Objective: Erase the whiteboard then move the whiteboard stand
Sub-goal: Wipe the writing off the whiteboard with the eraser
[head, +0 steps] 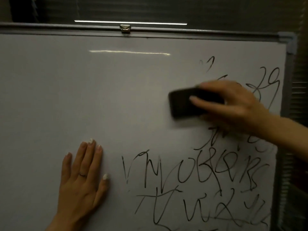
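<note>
The whiteboard point(83, 89) fills most of the head view, its left and upper parts wiped white. Black marker scribbles point(191, 185) cover the lower right and right side. My right hand point(233, 104) grips a black eraser point(181, 104) and holds it against the board at the right, motion-blurred. My left hand point(81, 182) lies flat on the lower left of the board, fingers straight and pointing up, a ring on one finger.
The grey frame point(285, 114) runs down the board's right edge, with a plastic corner piece point(290, 42) at the top right. A metal clip point(125, 28) sits on the top rail. Dark blinds point(133, 9) hang behind the board.
</note>
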Demonstrator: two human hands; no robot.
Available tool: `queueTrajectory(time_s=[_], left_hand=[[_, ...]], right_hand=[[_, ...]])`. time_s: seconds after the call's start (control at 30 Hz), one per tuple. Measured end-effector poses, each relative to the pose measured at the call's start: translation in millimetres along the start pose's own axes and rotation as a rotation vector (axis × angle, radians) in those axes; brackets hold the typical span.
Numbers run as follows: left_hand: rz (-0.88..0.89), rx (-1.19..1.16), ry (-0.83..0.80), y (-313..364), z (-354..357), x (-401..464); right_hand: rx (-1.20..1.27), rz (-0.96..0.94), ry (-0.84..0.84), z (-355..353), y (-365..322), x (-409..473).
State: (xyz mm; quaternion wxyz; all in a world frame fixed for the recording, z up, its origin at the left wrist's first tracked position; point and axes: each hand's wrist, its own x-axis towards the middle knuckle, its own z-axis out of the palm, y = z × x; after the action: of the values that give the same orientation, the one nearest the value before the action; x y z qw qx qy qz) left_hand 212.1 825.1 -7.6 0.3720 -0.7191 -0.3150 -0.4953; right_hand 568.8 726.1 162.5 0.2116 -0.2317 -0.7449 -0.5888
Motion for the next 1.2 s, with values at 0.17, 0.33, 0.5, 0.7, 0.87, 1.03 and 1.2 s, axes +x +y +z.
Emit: queueTrajectory(time_s=[0.17,0.33,0.5,0.7,0.87,1.03,1.2], left_hand=[[-0.005,-0.008,-0.012,2,2,1],[0.005,-0.001,0.016,3,3,2],[-0.006,-0.002,0.005,-2,1,-1],[-0.002,-0.009,0.021,1,1,1],[0.003,-0.003,0.054,4,2,1],[0.008,0.000,0.059,1,3,0],[0.000,-0.014,0.071,4,4,0]], right_hand=[[-0.100,0.403,0.088,-10,31,-2],[-0.055,0.790,0.290,4,4,-5],[-0.026,0.763,0.316,20,-51,-18],[0.043,0.170,0.033,18,-76,-64],[0.002,-0.150,-0.120,-6,-18,-56],[-0.134,0.319,-0.016,-31,46,-47],[-0.108,0.711,0.159,-19,23,-61]])
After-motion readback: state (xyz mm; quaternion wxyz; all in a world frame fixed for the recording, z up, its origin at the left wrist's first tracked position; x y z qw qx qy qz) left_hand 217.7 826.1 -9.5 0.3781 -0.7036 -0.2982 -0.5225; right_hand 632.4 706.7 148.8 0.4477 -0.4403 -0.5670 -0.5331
